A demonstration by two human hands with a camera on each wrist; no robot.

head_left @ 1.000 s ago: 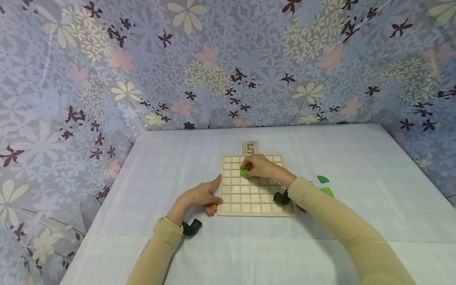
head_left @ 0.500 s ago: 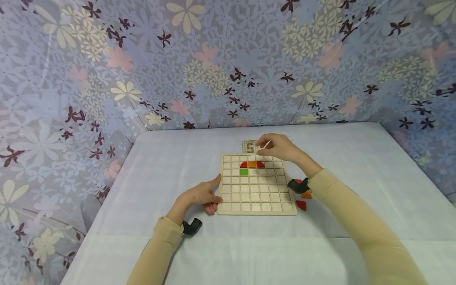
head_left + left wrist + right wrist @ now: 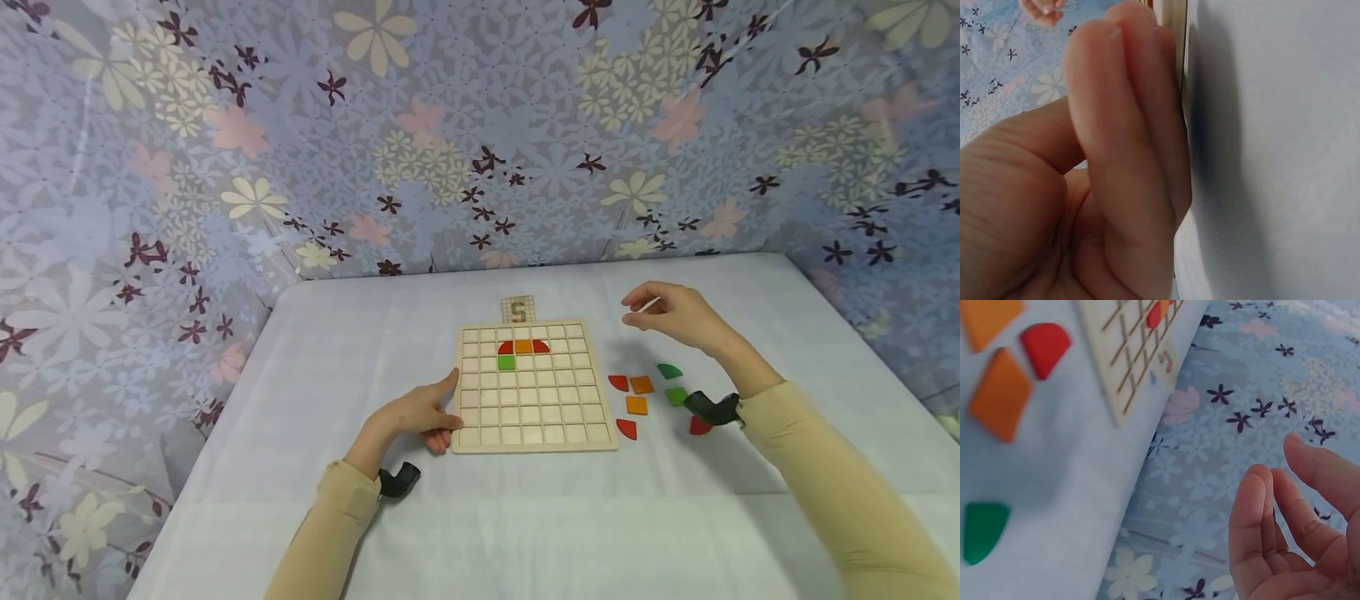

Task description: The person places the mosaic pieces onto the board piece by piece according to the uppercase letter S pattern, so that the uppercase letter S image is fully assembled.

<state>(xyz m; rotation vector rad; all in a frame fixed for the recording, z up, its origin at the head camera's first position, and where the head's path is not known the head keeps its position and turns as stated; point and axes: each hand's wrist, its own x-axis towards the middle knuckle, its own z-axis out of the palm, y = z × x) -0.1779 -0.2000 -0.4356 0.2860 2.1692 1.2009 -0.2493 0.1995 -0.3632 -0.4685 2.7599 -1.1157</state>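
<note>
My left hand (image 3: 420, 414) touches the left edge of a wooden grid board (image 3: 528, 417) with a finger and the thumb, its other fingers folded below. Those fingers (image 3: 1129, 125) fill the left wrist view beside the board's edge. On the board, a row holds a red quarter-round tile (image 3: 506, 347), an orange square tile (image 3: 523, 346) and another red quarter-round tile (image 3: 541, 347). A green square tile (image 3: 507, 362) lies under the row's left end. My right hand (image 3: 678, 317) hovers right of the board, fingers loosely bent and apart, with nothing between them.
Loose tiles lie right of the board: orange squares (image 3: 637, 406), red quarter-rounds (image 3: 627, 429), a green quarter-round (image 3: 670, 371) and a green square (image 3: 677, 396). A small pattern card (image 3: 518, 309) showing an S lies behind the board. Floral cloth (image 3: 480, 150) rises behind the white table.
My right hand let go of the green square tile on the board, lifted off and moved right, past the board's edge. The left hand stays at the board. The view shifted slightly.
</note>
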